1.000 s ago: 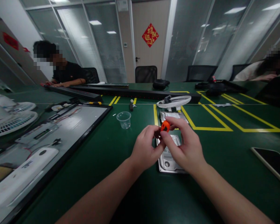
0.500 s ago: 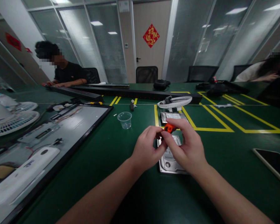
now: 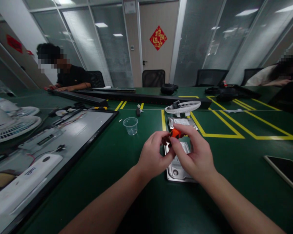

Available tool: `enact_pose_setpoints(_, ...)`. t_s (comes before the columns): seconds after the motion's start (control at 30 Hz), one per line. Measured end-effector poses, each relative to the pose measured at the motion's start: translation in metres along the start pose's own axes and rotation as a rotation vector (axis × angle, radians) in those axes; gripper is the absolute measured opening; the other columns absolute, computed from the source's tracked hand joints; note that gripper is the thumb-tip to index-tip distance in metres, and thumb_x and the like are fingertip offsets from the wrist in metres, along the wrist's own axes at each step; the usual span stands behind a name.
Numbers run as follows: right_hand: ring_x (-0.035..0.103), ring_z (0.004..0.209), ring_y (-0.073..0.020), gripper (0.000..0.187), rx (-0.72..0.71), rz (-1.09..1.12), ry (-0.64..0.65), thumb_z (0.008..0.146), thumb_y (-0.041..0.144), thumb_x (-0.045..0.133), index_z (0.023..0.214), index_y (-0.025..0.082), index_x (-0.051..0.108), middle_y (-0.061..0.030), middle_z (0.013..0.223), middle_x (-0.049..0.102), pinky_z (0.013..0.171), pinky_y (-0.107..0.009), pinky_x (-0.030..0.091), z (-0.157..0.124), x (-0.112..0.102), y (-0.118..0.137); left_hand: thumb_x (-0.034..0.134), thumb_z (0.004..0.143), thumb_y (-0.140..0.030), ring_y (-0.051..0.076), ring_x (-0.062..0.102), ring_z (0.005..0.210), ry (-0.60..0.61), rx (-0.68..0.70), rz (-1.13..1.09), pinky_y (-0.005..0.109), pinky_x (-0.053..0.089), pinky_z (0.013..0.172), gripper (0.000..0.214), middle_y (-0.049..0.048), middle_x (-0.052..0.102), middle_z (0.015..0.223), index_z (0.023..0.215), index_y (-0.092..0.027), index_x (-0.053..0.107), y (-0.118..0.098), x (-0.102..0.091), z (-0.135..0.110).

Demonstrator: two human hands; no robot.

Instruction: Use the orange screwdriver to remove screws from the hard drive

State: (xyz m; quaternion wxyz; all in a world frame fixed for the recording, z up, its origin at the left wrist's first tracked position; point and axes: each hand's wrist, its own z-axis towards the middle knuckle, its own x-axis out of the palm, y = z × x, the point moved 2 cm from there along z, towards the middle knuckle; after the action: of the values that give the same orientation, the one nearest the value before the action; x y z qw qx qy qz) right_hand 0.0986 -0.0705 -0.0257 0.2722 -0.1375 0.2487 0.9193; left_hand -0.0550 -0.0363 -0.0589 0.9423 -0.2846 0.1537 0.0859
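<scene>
My right hand pinches a small orange-and-black piece, perhaps a tool handle, between thumb and fingers. Against it, my left hand has its thumb and fingertips closed together; what lies between them is mostly hidden. Below both hands a silver hard drive lies flat on the green table, partly covered by the right hand. Just behind it rests a second hard drive.
A clear plastic cup stands left of my hands. Further left lies a large opened panel with a white case on it. A white fan grille sits beyond the drives; a phone lies at right. Two people sit across.
The orange-and-black piece has turned slightly in my right fingers, showing a different side. Both hands stay almost in the same place above the hard drive.
</scene>
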Motion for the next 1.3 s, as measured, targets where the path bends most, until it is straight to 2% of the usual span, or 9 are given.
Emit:
enact_pose_setpoints(0.13, 0.07, 0.103, -0.0235, 0.04, 0.016, -0.012, -0.007, 0.1, 0.02, 0.068, 0.139, 0.024, 0.063, -0.0071, 0.115, 0.072, 0.091, -0.041, 0.059, -0.0009, -0.0006, -0.0013, 0.066, 0.094, -0.015, 0.016, 0.062, 0.084, 0.031, 0.021, 0.01, 0.029, 0.05, 0.076, 0.02, 0.0018, 0.066, 0.095, 0.112, -0.02, 0.059, 0.0003, 0.0006, 0.0007)
enact_pose_setpoints(0.33, 0.069, 0.122, -0.0254, 0.048, 0.015, 0.058, 0.055, 0.106, 0.015, 0.052, 0.152, 0.027, 0.056, -0.0088, 0.133, 0.073, 0.101, -0.043, 0.058, -0.0024, -0.0007, 0.0013, 0.061, 0.098, -0.015, 0.017, 0.062, 0.084, 0.055, 0.018, -0.004, 0.03, 0.049, 0.076, 0.012, 0.003, 0.066, 0.094, 0.109, -0.019, 0.059, -0.0028, -0.0006, 0.0029)
enact_pose_setpoints(0.57, 0.069, 0.105, -0.0228, 0.041, 0.0, 0.021, 0.015, 0.103, 0.017, 0.062, 0.142, 0.026, 0.06, -0.0072, 0.118, 0.071, 0.093, -0.041, 0.058, -0.0004, 0.0004, 0.0009, 0.068, 0.093, -0.018, 0.017, 0.062, 0.083, -0.009, 0.029, 0.037, 0.03, 0.051, 0.076, 0.023, 0.0024, 0.065, 0.095, 0.113, -0.02, 0.058, -0.002, -0.0008, 0.0011)
enact_pose_setpoints(0.7, 0.067, 0.101, -0.0227, 0.04, 0.002, 0.005, -0.011, 0.099, 0.018, 0.069, 0.139, 0.026, 0.062, -0.0061, 0.112, 0.07, 0.09, -0.042, 0.058, -0.0001, -0.0002, -0.0003, 0.066, 0.094, -0.017, 0.017, 0.063, 0.083, 0.004, 0.025, 0.025, 0.03, 0.051, 0.076, 0.02, 0.002, 0.066, 0.095, 0.112, -0.021, 0.059, -0.0016, -0.0006, 0.0012)
enact_pose_setpoints(0.93, 0.068, 0.121, -0.0253, 0.047, 0.02, 0.056, 0.063, 0.106, 0.017, 0.054, 0.152, 0.027, 0.056, -0.0096, 0.133, 0.072, 0.101, -0.044, 0.058, -0.0018, 0.0001, 0.0019, 0.06, 0.1, -0.018, 0.018, 0.062, 0.085, 0.06, 0.02, 0.016, 0.033, 0.051, 0.077, 0.012, 0.0041, 0.066, 0.095, 0.112, -0.02, 0.059, -0.0036, -0.0015, 0.003)
enact_pose_setpoints(1.1, 0.07, 0.11, -0.0242, 0.043, 0.011, 0.023, 0.039, 0.103, 0.018, 0.06, 0.145, 0.026, 0.059, -0.008, 0.124, 0.073, 0.097, -0.042, 0.058, -0.0012, 0.0002, 0.0019, 0.064, 0.096, -0.02, 0.02, 0.062, 0.085, 0.052, 0.017, 0.046, 0.033, 0.051, 0.075, 0.012, 0.0042, 0.065, 0.093, 0.106, -0.021, 0.058, -0.0019, -0.0001, 0.0012)
enact_pose_setpoints(1.2, 0.069, 0.102, -0.0233, 0.039, 0.007, 0.0, 0.004, 0.1, 0.019, 0.066, 0.138, 0.025, 0.062, -0.0066, 0.115, 0.072, 0.091, -0.041, 0.059, -0.0009, -0.0001, 0.0007, 0.069, 0.092, -0.021, 0.018, 0.063, 0.085, 0.024, 0.006, 0.035, 0.032, 0.052, 0.076, 0.022, 0.0039, 0.067, 0.097, 0.111, -0.02, 0.058, -0.0002, 0.0004, 0.0002)
enact_pose_setpoints(1.3, 0.068, 0.097, -0.0229, 0.036, 0.011, -0.028, -0.029, 0.098, 0.021, 0.071, 0.132, 0.024, 0.063, -0.0058, 0.108, 0.07, 0.086, -0.04, 0.058, -0.0008, -0.0005, -0.0009, 0.068, 0.093, -0.019, 0.018, 0.063, 0.084, 0.011, 0.007, 0.033, 0.031, 0.052, 0.076, 0.02, 0.0032, 0.067, 0.096, 0.111, -0.021, 0.059, -0.0002, -0.0003, 0.0007)
